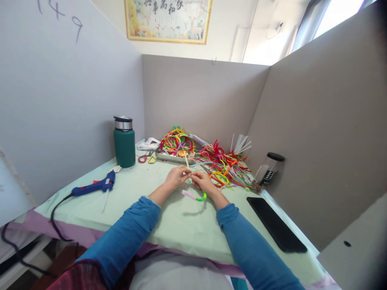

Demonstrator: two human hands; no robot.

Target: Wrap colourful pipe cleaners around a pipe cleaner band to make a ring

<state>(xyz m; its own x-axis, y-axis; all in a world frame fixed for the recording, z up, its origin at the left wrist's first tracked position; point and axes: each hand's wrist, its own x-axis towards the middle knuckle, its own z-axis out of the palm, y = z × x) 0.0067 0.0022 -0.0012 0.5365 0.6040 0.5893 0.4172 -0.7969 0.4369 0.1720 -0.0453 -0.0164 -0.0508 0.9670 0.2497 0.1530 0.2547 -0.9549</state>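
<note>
My left hand (177, 177) and my right hand (202, 180) meet over the middle of the table, fingertips pinched together and almost touching. Below my right hand hangs a curved fuzzy pipe cleaner (202, 198), bright green with a pale pink end. A pale yellow strip (186, 159) sticks up just behind the fingertips of my left hand, perhaps part of the same piece. The fingers cover the spot where the pieces come together. Right behind my right hand lie a yellow pipe-cleaner ring (222, 178) and scissors (205, 168), partly covered.
Behind the hands stand a metal tray (171, 158) of colourful loops and a heap of pipe cleaners (223, 157). At left are a blue glue gun (93, 187) with its cord and a green bottle (124, 147). A black phone (276, 223) and clear bottle (272, 169) are at right.
</note>
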